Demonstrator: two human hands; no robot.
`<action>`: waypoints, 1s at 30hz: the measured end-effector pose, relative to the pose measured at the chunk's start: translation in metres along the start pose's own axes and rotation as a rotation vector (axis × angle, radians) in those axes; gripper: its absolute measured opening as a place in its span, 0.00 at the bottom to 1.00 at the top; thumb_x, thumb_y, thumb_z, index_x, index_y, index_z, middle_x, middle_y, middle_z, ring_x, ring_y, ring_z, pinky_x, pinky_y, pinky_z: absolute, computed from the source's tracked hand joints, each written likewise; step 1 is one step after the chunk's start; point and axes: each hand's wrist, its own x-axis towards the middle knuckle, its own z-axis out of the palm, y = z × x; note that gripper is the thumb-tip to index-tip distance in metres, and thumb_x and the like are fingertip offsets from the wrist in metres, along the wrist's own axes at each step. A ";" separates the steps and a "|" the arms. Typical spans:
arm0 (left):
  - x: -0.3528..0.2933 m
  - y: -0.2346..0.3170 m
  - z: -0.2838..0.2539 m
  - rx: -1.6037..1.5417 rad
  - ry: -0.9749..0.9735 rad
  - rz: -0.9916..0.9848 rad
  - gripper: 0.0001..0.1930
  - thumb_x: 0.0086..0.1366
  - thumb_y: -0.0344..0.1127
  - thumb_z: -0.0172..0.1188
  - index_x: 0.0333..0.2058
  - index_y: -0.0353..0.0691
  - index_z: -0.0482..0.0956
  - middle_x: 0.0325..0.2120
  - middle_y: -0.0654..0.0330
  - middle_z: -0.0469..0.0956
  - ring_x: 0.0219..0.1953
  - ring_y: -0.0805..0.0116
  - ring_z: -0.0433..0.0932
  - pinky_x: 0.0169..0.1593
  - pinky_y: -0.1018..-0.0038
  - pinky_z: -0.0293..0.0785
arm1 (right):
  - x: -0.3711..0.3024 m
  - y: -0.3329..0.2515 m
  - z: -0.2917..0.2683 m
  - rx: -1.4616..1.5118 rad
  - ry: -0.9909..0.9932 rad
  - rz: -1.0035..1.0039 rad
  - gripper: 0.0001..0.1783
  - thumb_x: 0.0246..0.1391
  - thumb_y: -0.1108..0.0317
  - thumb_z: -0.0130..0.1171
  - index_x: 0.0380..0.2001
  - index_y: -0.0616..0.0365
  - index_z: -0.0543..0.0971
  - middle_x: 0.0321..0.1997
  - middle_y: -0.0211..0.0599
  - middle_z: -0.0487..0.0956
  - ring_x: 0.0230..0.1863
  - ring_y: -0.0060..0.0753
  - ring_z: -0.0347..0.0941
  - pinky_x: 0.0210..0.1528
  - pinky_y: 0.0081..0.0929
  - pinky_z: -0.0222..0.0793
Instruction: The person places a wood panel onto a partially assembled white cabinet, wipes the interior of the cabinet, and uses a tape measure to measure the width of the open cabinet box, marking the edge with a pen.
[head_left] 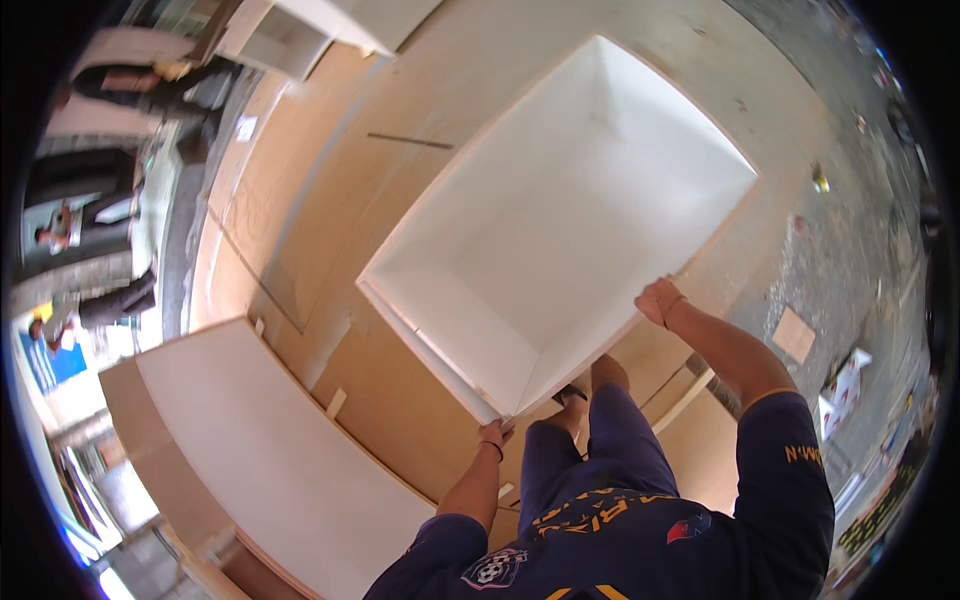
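A large open cabinet box [560,215], white inside with thin pale edges, lies in front of me with its open side facing up. My left hand [495,433] is closed on its nearest corner, the fingers partly hidden by the panel. On the near right edge, my right hand [658,298] is closed around the rim, knuckles up. The box stands slanted in view, one corner pointing toward my legs. Its outer faces and underside are mostly hidden.
A long white panelled cabinet piece [290,450] lies at the lower left. White cabinet parts [300,40] stand at the far left. Under the box spreads a brown wooden board surface [340,210]. Scraps, including a square wood offcut [794,335], litter the grey floor. People [110,300] are at the left.
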 end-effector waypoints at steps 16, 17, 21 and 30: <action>0.019 -0.017 0.014 0.484 -0.155 -0.102 0.16 0.62 0.35 0.45 0.46 0.35 0.67 0.37 0.50 0.72 0.31 0.55 0.78 0.29 0.67 0.77 | -0.020 -0.018 0.056 0.004 0.219 0.466 0.09 0.48 0.66 0.49 0.25 0.47 0.80 0.36 0.32 0.78 0.51 0.38 0.67 0.62 0.56 0.47; 0.016 -0.023 0.013 0.488 -0.171 -0.084 0.15 0.62 0.35 0.46 0.46 0.35 0.67 0.37 0.50 0.73 0.31 0.56 0.78 0.29 0.67 0.77 | -0.024 -0.019 0.061 0.015 0.270 0.484 0.09 0.48 0.66 0.49 0.25 0.46 0.80 0.37 0.31 0.78 0.53 0.38 0.65 0.62 0.56 0.47; 0.006 -0.051 0.027 0.418 -0.177 -0.079 0.15 0.61 0.32 0.48 0.45 0.29 0.68 0.34 0.47 0.72 0.30 0.55 0.78 0.31 0.69 0.78 | -0.037 -0.016 0.088 0.110 0.409 0.601 0.10 0.49 0.65 0.48 0.28 0.46 0.80 0.48 0.32 0.73 0.62 0.37 0.56 0.63 0.57 0.44; -0.006 -0.097 0.059 0.349 -0.244 -0.246 0.16 0.62 0.32 0.47 0.47 0.32 0.63 0.38 0.49 0.70 0.39 0.54 0.77 0.38 0.68 0.78 | -0.058 -0.078 0.129 1.084 0.852 1.089 0.29 0.50 0.60 0.52 0.56 0.53 0.63 0.60 0.51 0.60 0.63 0.51 0.54 0.63 0.42 0.50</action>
